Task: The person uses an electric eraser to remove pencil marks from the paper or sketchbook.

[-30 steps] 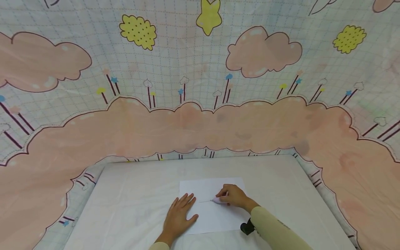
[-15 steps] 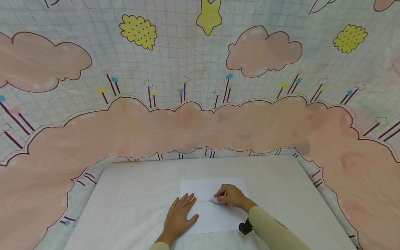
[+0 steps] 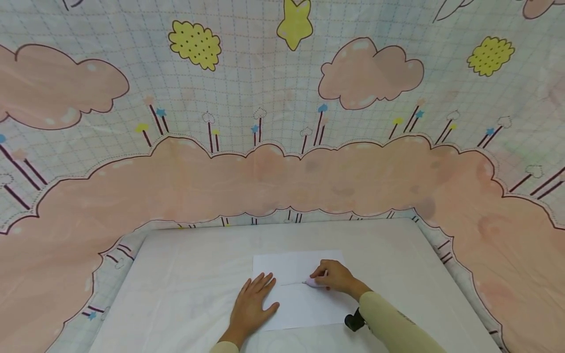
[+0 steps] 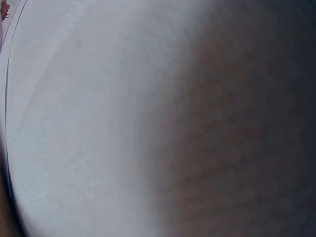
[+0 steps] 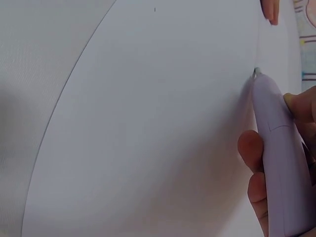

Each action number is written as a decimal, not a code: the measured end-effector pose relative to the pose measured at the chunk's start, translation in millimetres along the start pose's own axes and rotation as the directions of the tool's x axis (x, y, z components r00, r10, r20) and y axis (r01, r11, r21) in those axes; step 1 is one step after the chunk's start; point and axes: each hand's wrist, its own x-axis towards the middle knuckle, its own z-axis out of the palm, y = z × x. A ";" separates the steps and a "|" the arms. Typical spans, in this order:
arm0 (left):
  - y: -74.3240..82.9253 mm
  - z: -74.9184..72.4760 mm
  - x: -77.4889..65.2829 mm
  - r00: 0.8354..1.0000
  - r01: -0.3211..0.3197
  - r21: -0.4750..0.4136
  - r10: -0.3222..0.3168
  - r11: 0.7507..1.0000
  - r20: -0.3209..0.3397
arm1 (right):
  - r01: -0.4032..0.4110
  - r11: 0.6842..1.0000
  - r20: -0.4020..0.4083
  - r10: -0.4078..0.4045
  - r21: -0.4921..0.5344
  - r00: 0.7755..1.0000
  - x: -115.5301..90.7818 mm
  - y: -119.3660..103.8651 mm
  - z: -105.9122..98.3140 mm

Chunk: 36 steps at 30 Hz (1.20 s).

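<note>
A sheet of white paper (image 3: 309, 311) lies flat on the table, with a thin line running across its middle. My left hand (image 3: 250, 306) rests on the paper's left side, fingers straight and spread. In my right hand (image 3: 337, 275) is a thick, pale purple pen-shaped tool (image 5: 284, 158) with a small metal tip; its exact kind I cannot tell. Thumb and fingers grip it on both sides, and the tip meets the paper at the right end of the line. The left wrist view is mostly blurred and shows white cloth (image 4: 74, 123).
White cloth covers the table (image 3: 176, 284). Behind and around it hangs a patterned curtain (image 3: 282, 181) with clouds and stars. A black heart-shaped piece (image 3: 354, 321) sits at the right wrist, near the paper's lower right corner.
My right hand shifts slightly left with the pale purple tool, then moves right along the line. The left hand stays in place on the paper.
</note>
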 end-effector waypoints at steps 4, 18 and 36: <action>-0.6 -0.4 -0.1 1.000 0.000 -0.005 0.000 1.000 0.004 | 0.006 1.000 0.009 -0.006 0.007 1.000 4.7 -2.3 5.3; 2.3 -4.0 1.3 1.000 0.005 -0.009 -0.005 1.000 0.025 | -0.021 1.000 0.023 0.022 -0.019 0.999 12.0 -12.9 14.6; 0.8 -1.6 0.8 1.000 0.002 -0.002 -0.002 1.000 0.024 | -0.013 1.000 0.020 0.013 -0.015 1.000 14.7 -7.1 17.4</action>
